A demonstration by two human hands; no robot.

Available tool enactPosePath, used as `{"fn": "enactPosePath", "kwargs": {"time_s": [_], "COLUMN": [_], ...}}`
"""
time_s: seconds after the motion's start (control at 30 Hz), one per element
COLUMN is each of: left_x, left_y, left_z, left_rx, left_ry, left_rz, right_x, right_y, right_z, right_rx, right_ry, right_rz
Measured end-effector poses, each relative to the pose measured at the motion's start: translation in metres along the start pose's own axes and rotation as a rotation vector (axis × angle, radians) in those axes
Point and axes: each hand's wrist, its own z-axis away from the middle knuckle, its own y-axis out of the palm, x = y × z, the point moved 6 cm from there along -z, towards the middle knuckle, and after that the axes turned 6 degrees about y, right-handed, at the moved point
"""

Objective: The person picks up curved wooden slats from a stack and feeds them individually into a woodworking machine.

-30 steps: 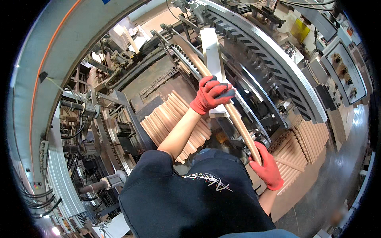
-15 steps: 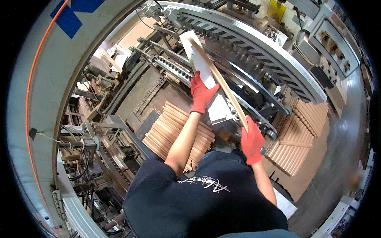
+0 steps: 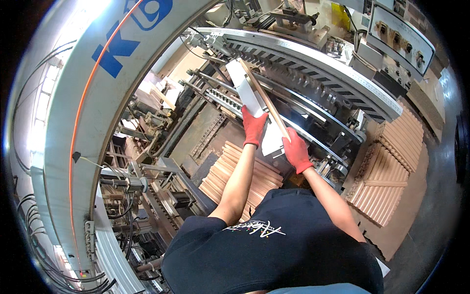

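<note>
Cardboard stack [image 3: 254,93] gripped between left hand [image 3: 253,125], right hand [image 3: 296,149].

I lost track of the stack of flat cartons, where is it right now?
In the head view, the carton stack is upper centre, held on edge between the left hand and right hand, against the machine's toothed rail.

Red gloves on left hand [image 3: 253,125] and right hand [image 3: 296,149], white-faced tan board stack [image 3: 257,100], dark navy shirt [image 3: 274,255], ribbed tan bundles [image 3: 384,171] right of the shirt
</note>
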Motion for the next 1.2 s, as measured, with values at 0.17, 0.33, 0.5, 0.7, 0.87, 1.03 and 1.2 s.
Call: {"fn": "enactPosePath", "kwargs": {"time_s": [0.17, 0.33, 0.5, 0.7, 0.87, 1.03, 1.2], "left_x": [0.006, -0.019, 0.010, 0.024, 0.004, 0.005, 0.016], "left_y": [0.004, 0.012, 0.009, 0.017, 0.017, 0.017, 0.017], "left_z": [0.000, 0.006, -0.003, -0.008, -0.006, -0.006, -0.006], "left_rx": [0.000, -0.011, -0.048, -0.052, 0.014, 0.050, 0.003], "left_ry": [-0.012, -0.056, 0.001, 0.001, -0.023, -0.084, -0.107], "left_rz": [0.134, 0.177, 0.057, -0.010, 0.079, 0.212, 0.169], "right_x": [0.008, -0.010, -0.013, -0.009, -0.019, -0.025, -0.019], "right_y": [-0.006, 0.001, 0.008, 0.002, 0.006, -0.006, -0.008], "right_z": [-0.015, -0.040, -0.050, -0.058, -0.068, -0.094, -0.083], "right_rx": [0.013, -0.073, 0.021, -0.091, 0.145, 0.644, 0.568], "right_ry": [-0.070, -0.240, -0.190, -0.331, -0.323, -0.242, -0.209], "right_rz": [0.196, 0.298, 0.320, 0.405, 0.382, -0.019, 0.019]}}
